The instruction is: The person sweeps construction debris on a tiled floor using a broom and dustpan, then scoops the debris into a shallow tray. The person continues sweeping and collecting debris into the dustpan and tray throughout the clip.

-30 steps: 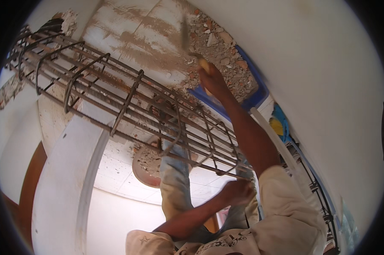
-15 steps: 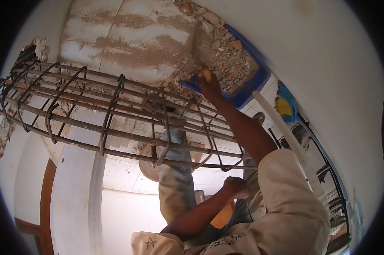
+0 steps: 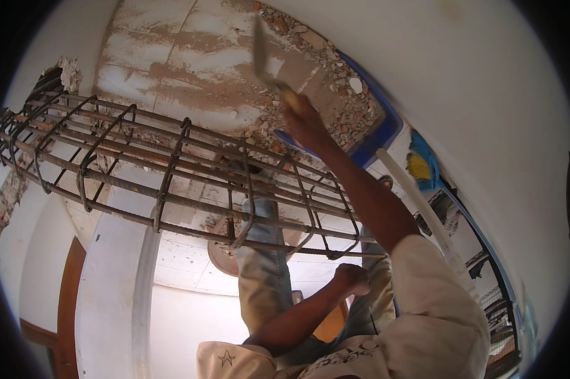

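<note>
Apparently raking grey-and-orange masonry rubble [image 3: 355, 120] at one o'clock, the bare right hand [image 3: 306, 123] at twelve is clamped round a yellow-handled, grey metal trowel [image 3: 259, 55] pointing toward eleven, another stroke calling for a low, flat blade, while the left hand [image 3: 352, 279] at five is curled into a fist.

Holds right arm [image 3: 374, 197] extended to upper centre of frame with right hand [image 3: 305, 124] curled tight; bends left arm [image 3: 297, 321] across lower centre, balling left hand [image 3: 352, 279].
</note>
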`<state>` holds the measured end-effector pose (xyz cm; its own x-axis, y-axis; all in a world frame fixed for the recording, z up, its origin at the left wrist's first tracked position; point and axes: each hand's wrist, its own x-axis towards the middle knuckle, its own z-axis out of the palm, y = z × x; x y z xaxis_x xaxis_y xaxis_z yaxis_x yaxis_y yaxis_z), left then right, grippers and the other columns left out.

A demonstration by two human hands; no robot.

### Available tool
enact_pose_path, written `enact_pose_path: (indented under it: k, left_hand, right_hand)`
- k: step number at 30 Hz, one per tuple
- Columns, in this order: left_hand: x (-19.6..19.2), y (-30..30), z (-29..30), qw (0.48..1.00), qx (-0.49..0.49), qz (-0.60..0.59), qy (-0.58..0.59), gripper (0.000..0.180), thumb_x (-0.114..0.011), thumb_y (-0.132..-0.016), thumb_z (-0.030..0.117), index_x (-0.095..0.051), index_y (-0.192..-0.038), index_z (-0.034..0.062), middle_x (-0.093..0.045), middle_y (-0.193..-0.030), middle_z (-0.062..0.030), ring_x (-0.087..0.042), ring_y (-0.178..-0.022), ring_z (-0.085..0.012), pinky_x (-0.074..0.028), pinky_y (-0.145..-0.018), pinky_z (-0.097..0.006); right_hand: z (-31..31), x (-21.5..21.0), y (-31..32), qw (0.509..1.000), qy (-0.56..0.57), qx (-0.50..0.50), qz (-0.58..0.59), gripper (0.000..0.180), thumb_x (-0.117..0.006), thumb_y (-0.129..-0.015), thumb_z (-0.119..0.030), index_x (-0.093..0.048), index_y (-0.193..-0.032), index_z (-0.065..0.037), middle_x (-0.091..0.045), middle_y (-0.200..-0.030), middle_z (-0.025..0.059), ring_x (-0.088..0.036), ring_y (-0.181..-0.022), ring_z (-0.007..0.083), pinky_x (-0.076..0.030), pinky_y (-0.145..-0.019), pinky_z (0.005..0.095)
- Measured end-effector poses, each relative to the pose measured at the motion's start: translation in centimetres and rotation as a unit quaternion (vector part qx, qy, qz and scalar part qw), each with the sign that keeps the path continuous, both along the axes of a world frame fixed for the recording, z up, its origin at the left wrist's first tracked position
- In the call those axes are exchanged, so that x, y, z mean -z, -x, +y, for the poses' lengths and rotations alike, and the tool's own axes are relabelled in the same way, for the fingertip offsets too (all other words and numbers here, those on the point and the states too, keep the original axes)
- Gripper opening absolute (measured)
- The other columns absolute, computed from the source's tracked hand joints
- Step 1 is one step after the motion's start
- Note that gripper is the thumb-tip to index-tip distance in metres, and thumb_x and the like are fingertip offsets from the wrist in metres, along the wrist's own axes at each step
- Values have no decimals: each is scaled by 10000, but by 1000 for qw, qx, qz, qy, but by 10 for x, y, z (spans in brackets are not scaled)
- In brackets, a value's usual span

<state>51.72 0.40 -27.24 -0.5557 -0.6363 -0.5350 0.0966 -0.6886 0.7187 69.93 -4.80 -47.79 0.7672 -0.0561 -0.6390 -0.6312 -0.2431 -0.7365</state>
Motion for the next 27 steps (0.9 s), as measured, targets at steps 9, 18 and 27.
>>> enact_pose_path:
  k: [9,18,27]
  left_hand:
    - [9,23,14,993,-119,6,-25,330,-451,-782,307,-664,-901,86,-637,-974,-111,-601,-932,-255,-472,-771,-355]
    - [5,-1,-6,999,12,15,-48,320,-469,-718,251,-665,-892,66,-636,-956,-132,-602,-925,-268,-469,-772,-360]
    - [10,17,-15,999,20,15,-28,339,-470,-693,251,-665,-909,78,-627,-995,-133,-596,-940,-273,-463,-791,-368]
  right_hand:
    - [58,61,-81,975,-104,189,56,375,-485,-873,-384,-452,-875,-11,-495,-623,76,-498,-445,171,-428,-406,340]
    - [-29,7,78,898,-188,338,212,388,-479,-865,-472,-416,-948,-99,-488,-649,43,-500,-503,150,-429,-433,312]
    - [-51,-68,81,923,-207,246,214,387,-457,-873,-464,-422,-934,-83,-486,-618,26,-478,-456,138,-402,-387,287]
